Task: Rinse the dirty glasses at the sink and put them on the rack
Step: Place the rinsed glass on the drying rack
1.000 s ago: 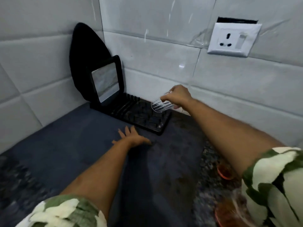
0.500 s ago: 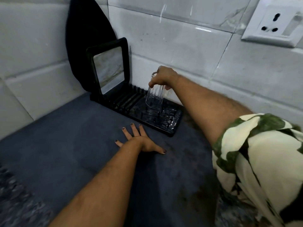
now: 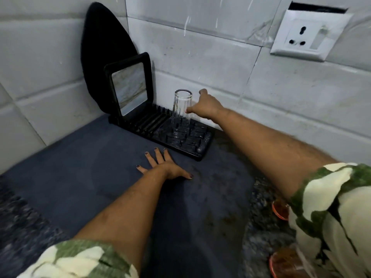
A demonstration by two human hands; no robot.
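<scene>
Clear glass (image 3: 181, 111) upside down on rack (image 3: 192, 146), right hand (image 3: 206, 106) released beside it, left hand (image 3: 166, 167) flat

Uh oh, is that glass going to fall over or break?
It might. The glass stands upside down on the rack's pegs, tall and narrow, and the right hand is right beside it, so a bump as the hand pulls away could tip it. The mirror leans on the same rack, so a falling glass could hit it. The left hand lies flat on the mat, clear of both.
</scene>
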